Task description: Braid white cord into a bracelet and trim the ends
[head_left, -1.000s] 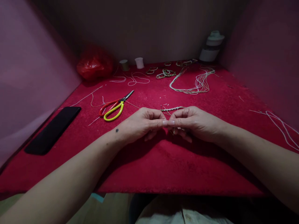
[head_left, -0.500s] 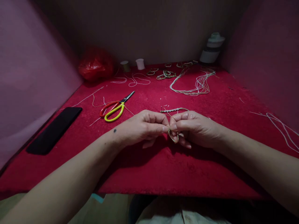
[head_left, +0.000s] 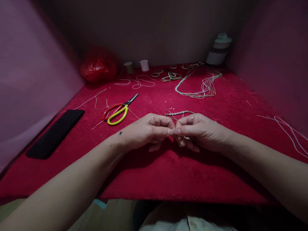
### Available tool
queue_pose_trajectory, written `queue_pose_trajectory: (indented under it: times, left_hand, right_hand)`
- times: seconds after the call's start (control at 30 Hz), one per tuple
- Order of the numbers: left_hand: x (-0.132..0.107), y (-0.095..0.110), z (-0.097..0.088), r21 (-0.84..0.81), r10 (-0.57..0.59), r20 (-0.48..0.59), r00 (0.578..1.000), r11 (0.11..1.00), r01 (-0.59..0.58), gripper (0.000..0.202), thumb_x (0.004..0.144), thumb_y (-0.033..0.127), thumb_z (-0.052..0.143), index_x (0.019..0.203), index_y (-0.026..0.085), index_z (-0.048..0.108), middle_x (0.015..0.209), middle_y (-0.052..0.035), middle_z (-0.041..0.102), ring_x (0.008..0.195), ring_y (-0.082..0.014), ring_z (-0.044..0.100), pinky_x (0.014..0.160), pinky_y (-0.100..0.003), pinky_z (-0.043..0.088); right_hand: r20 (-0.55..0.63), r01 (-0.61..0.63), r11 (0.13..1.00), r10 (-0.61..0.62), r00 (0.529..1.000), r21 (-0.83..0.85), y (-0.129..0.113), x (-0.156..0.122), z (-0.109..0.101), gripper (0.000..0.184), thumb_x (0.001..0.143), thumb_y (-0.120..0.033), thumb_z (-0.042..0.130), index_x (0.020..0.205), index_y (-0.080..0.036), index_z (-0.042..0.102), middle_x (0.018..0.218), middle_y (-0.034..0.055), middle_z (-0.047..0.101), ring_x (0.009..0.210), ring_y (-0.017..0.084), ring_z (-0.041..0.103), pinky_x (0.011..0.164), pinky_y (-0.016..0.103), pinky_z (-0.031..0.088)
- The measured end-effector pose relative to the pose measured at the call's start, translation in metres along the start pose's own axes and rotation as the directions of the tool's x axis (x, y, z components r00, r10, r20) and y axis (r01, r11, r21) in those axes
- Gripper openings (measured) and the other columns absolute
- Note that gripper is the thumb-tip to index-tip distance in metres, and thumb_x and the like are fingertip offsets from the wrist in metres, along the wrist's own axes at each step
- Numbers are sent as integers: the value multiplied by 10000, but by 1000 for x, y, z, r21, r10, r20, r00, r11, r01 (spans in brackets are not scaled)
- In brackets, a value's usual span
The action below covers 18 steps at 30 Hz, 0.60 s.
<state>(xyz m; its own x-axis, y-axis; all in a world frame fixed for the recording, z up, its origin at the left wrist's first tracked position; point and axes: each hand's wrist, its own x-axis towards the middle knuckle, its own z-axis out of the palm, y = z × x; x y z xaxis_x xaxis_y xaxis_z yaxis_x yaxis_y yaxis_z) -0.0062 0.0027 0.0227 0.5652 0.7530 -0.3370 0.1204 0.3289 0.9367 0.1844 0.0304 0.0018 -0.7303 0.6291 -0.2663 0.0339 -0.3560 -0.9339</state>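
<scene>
Our left hand (head_left: 146,131) and right hand (head_left: 199,131) meet fingertip to fingertip low over the red felt table (head_left: 168,173), both pinching one thin pale braided cord (head_left: 178,113). A plaited stretch arcs away just behind the knuckles, already worked. Below the right fingers hangs a small loop that we judge unfinished. Red-and-yellow-handled scissors (head_left: 117,110) lie near on the left. A bundle of loose pale strings (head_left: 204,86) and small finished braids (head_left: 172,76) lie well apart at the back.
</scene>
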Motion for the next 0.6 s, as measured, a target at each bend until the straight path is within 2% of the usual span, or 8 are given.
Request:
queue_pose_trajectory:
  times: [0.37, 0.6]
  left_hand:
    - [-1, -2, -5, -74, -10, 102, 995, 997, 17, 68, 812, 199, 624, 793, 134, 626, 487, 60, 460, 354, -33, 355, 356, -157, 378]
    - [-1, -3, -9, -50, -33, 184, 982, 998, 43, 87, 808, 204, 631, 828, 122, 651, 534, 29, 544, 357, -41, 410, 363, -159, 388]
  right_hand:
    - [165, -71, 989, 49, 985, 132, 2, 0, -7, 277, 697, -291, 759, 581, -118, 576, 497, -2, 614, 297, 53, 466, 264, 132, 370]
    - [261, -88, 984, 44, 964, 157, 3, -2, -7, 264, 727, -288, 748, 616, -94, 607, 544, 18, 639, 334, 56, 502, 294, 135, 418]
